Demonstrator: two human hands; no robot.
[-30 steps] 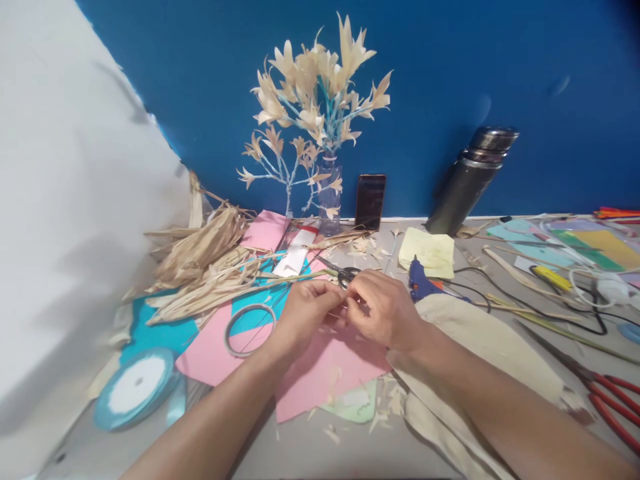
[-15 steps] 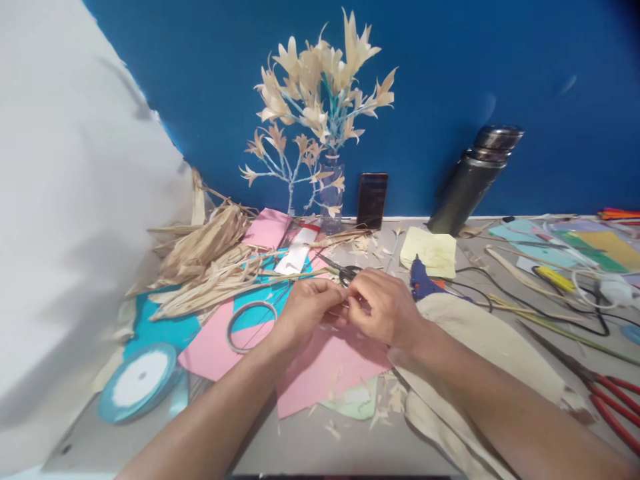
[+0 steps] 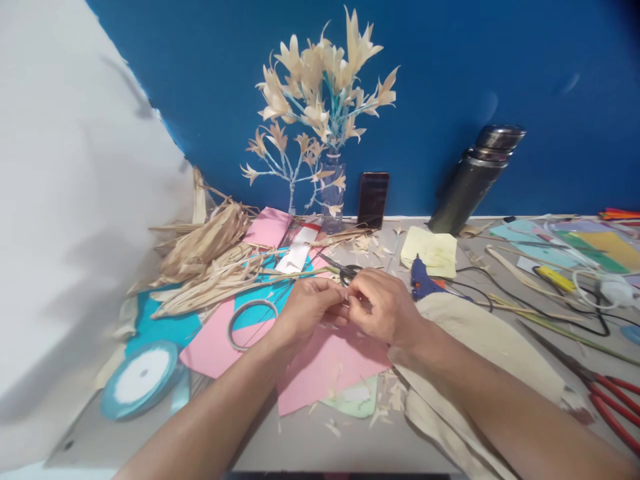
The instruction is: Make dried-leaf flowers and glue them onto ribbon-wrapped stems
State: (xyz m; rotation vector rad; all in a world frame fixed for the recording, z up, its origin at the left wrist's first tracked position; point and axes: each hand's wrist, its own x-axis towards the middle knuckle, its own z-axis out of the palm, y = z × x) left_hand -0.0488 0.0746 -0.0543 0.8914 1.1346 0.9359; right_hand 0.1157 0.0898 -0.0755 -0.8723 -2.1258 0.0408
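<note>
My left hand (image 3: 311, 308) and my right hand (image 3: 383, 307) meet fingertip to fingertip above a pink sheet (image 3: 330, 370). Both are closed in a pinch; whatever lies between the fingers is tiny and mostly hidden. Just behind them rest dark-handled scissors (image 3: 349, 273). A grey ring of tape (image 3: 235, 327) is left of my left hand, on pink and blue sheets. To the right of my right hand lies a blue glue gun (image 3: 421, 280). A cream cloth-like piece (image 3: 475, 333) spreads under my right forearm.
Dried husks (image 3: 210, 260) pile up at the left, behind a blue ribbon spool (image 3: 143, 383). Husk flowers (image 3: 320, 73) stand in a clear bottle (image 3: 333, 187), beside a phone (image 3: 373, 200). A flask (image 3: 473, 180) leans on the wall. Red-handled shears (image 3: 610, 400) lie at right.
Almost nothing differs. Both hands keep the same pinch at the same spot, with only a slight shift of the fingers and of the camera view.
</note>
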